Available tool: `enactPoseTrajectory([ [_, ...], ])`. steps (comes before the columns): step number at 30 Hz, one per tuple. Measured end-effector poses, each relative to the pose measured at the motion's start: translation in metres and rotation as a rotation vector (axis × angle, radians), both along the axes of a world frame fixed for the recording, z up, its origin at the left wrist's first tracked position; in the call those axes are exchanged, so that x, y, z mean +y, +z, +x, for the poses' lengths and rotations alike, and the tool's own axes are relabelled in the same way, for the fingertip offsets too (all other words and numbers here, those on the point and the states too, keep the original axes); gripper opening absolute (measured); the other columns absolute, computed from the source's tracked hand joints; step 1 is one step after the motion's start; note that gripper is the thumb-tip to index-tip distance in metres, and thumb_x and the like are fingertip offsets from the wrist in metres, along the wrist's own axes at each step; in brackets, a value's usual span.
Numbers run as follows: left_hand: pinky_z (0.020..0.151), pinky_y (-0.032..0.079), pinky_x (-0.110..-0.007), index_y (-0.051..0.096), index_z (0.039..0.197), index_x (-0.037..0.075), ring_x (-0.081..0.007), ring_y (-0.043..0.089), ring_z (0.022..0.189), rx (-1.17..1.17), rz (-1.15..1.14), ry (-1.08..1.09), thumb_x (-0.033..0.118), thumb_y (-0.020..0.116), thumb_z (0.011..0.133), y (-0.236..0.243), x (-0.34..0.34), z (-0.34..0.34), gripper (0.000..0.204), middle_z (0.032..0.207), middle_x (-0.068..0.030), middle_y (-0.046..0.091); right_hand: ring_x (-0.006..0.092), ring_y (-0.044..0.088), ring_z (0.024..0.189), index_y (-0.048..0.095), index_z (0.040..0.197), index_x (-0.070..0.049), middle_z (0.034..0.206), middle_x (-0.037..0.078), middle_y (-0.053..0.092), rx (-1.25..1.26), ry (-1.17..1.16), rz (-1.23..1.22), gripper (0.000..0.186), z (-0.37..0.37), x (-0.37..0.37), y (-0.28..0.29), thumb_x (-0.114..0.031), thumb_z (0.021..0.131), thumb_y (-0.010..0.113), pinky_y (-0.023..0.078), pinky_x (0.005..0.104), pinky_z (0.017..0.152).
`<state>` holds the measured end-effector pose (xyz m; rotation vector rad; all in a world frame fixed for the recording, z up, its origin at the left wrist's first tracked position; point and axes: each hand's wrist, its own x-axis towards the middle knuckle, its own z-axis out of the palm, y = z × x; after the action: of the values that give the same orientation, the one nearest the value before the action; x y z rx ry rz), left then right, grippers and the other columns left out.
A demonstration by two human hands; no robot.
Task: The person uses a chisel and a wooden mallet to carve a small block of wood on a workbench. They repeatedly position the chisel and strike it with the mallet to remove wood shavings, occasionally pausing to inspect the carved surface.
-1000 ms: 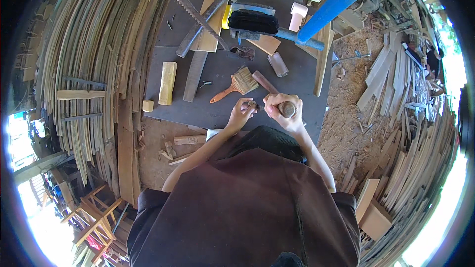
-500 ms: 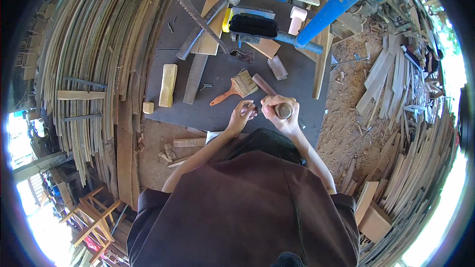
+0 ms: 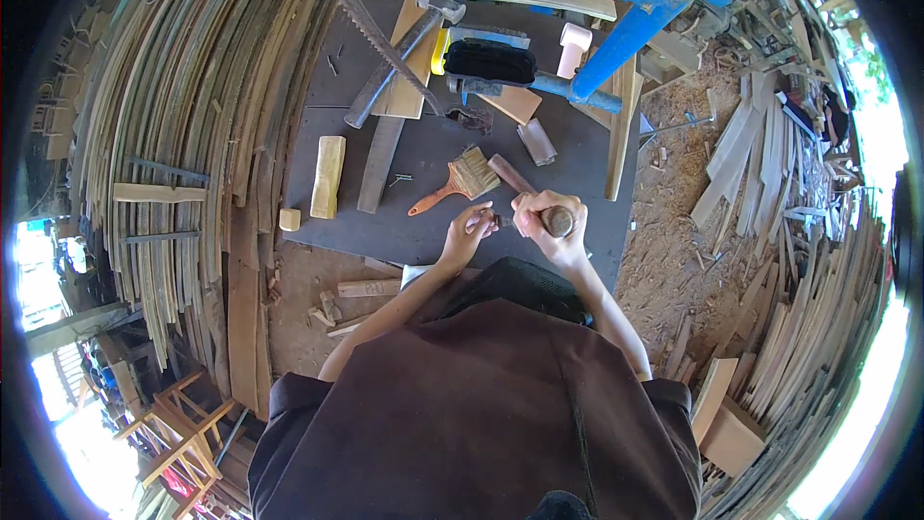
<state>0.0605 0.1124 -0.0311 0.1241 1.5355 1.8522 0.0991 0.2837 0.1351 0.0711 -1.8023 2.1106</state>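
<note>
Close to the table's near edge, my right hand is closed around a round wooden handle, its blunt end facing up; the rest of that tool is hidden. A reddish-brown rod reaches out beyond its knuckles; I cannot tell whether the hand holds it. My left hand is beside it, thumb and fingertips curled together at a small dark piece too small to name. Beyond the left hand, a wide paintbrush with an orange handle lies flat on the dark table.
A hammer and a saw blade cross over a board farther back. Wood blocks lie at the left. A blue metal frame overhangs the far right. Stacked timber strips line the left; wood scraps cover the right floor.
The view has shifted slightly, so the table's things sit a little lower. Both hands keep nearly the same place and grip, with the right one turned slightly.
</note>
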Motion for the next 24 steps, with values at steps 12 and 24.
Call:
enactPoseTrajectory([
  [12,0.081,0.051,-0.026,0.053,0.128,0.002,-0.0143,0.066,0.089,-0.063,-0.062,0.012,0.023,0.057,0.098,0.0002,-0.0021,-0.0046,0.037,0.098,-0.0051,0.065,0.0159,0.059,0.063,0.058,0.072,0.002,0.065,0.009,0.06,-0.027,-0.051,0.135,0.008,0.0026,0.0056,-0.0051,0.008,0.074,0.062,0.052,0.0329,0.074],
  [24,0.083,0.053,-0.028,0.052,0.129,0.002,-0.0142,0.065,0.09,-0.092,-0.021,0.0,0.02,0.057,0.098,-0.0023,-0.0033,-0.0058,0.036,0.097,-0.004,0.064,0.0141,0.054,0.06,0.058,0.071,0.002,0.063,0.006,0.058,-0.014,-0.045,-0.032,0.009,-0.0007,0.0012,-0.0047,0.008,0.077,0.062,0.051,0.0347,0.075],
])
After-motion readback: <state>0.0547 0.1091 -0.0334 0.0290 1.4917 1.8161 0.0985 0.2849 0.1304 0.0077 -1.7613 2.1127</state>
